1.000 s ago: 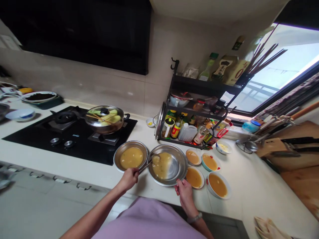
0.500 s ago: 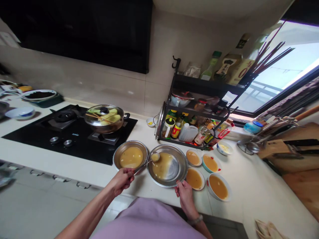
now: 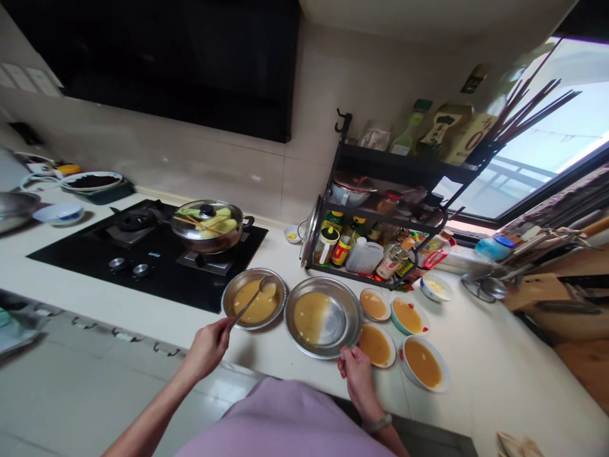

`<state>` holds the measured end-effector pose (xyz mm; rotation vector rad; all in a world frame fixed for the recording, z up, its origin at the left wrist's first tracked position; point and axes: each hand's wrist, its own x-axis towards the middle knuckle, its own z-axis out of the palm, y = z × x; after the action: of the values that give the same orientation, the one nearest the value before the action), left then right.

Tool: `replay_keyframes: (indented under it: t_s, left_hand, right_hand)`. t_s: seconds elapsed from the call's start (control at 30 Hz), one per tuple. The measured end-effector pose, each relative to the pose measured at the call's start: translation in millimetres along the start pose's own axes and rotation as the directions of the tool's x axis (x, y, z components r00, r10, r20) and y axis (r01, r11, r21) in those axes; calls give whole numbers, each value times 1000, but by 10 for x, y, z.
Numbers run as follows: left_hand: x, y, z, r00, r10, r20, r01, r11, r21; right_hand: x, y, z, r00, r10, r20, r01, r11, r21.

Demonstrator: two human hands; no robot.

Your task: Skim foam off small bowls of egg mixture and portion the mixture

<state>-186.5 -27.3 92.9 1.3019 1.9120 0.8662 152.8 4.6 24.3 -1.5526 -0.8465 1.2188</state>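
My left hand [image 3: 209,348] is closed around the handle of a metal ladle [image 3: 246,309]. The ladle's head is over the smaller metal bowl [image 3: 281,306], which holds yellowish-brown liquid with pale bits; whether it touches the liquid I cannot tell. Beside that bowl stands a wider metal basin [image 3: 340,317], with similar liquid pooled on its left side. My right hand [image 3: 356,371] pinches the basin's near right rim. Several small bowls of orange-brown liquid stand right of the basin, among them a white bowl [image 3: 446,374] and a teal-rimmed bowl [image 3: 396,322].
A lidded pan [image 3: 207,238] with green vegetables inside and chopsticks across its lid sits on the black gas hob [image 3: 166,279]. Behind the basin stands a black rack [image 3: 404,162] of bottles and jars. A knife block [image 3: 537,285] is at far right.
My left hand has moved left with the ladle, whose head went from over the wide basin to over the smaller metal bowl. My right hand stays at the basin's rim.
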Motion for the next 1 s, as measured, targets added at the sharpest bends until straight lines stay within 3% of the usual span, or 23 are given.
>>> replay_keyframes:
  t_s: [0.07,0.17,0.33,0.53,0.63,0.77,0.83,0.9,1.0]
  left_hand:
    - [-22,-79,20,990,127,-56,-113,971,208]
    - [-58,-107,78,980,191,-59,-161,929,333]
    - [-98,41,269,972,233,16,-229,940,254]
    - [-45,221,680,952,265,152,-285,951,123]
    - [26,273,829,962,195,189,-211,975,66]
    - [112,302,890,967,140,212,-140,990,-11]
    - [138,302,878,969,-6,248,27,996,-80]
    - [149,297,849,932,-181,313,248,950,-189]
    - [142,291,786,877,-277,392,423,833,-358]
  right_hand:
    - [1,7,1,1000,-5,-1,5,1000,-3]
    - [5,20,5,1000,-9,-9,9,1000,-3]
    - [-1,11,8,1000,-9,-4,9,1000,-9]
    - [-6,34,1,1000,-28,13,28,1000,-12]
    - [3,58,6,999,-44,12,44,999,-9]
    - [-6,33,23,999,-41,12,41,999,3]
    - [-21,12,30,999,-37,11,37,999,4]
    - [-36,1,33,999,-38,9,38,999,6]
    - [-51,1,33,999,-44,7,44,999,10]
